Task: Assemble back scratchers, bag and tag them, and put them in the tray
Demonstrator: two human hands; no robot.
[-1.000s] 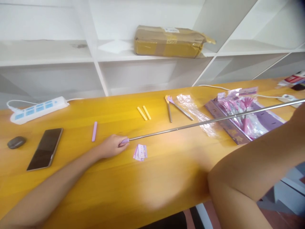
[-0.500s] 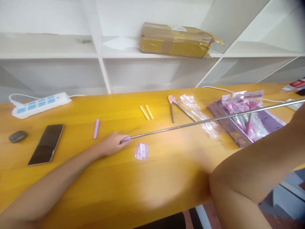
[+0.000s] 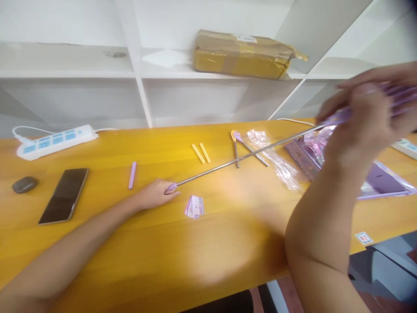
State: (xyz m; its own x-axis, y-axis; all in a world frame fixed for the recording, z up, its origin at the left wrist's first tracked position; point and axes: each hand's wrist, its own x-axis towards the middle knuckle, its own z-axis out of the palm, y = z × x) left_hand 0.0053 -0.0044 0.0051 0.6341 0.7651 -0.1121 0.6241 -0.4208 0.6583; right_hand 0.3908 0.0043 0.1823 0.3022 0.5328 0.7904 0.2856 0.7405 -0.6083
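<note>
A telescopic back scratcher [image 3: 224,165] with a thin metal rod stretches slantwise over the table between my hands. My left hand [image 3: 156,193] is closed around its small purple end, low above the tabletop. At the upper right, my right hand [image 3: 365,108] grips the larger purple end, which its fingers partly cover and motion blurs. Beyond the rod lie two short scratcher pieces with metal stems, one with an orange claw head [image 3: 233,134] and one with a purple claw head [image 3: 238,136]. Just right of my left hand are small printed cards [image 3: 194,207].
Two yellow sticks [image 3: 201,153], a purple stick [image 3: 132,175], a phone [image 3: 64,195], a dark case [image 3: 24,185] and a power strip [image 3: 57,142] are on the table. Clear plastic wrappers [image 3: 276,163] lie beside a purple box [image 3: 387,178], partly behind my right arm. A taped carton [image 3: 244,54] sits on the shelf.
My right hand has come back into view from the right, moving left and up, and the rod's visible length between my hands is shorter. My left hand has stayed nearly still.
</note>
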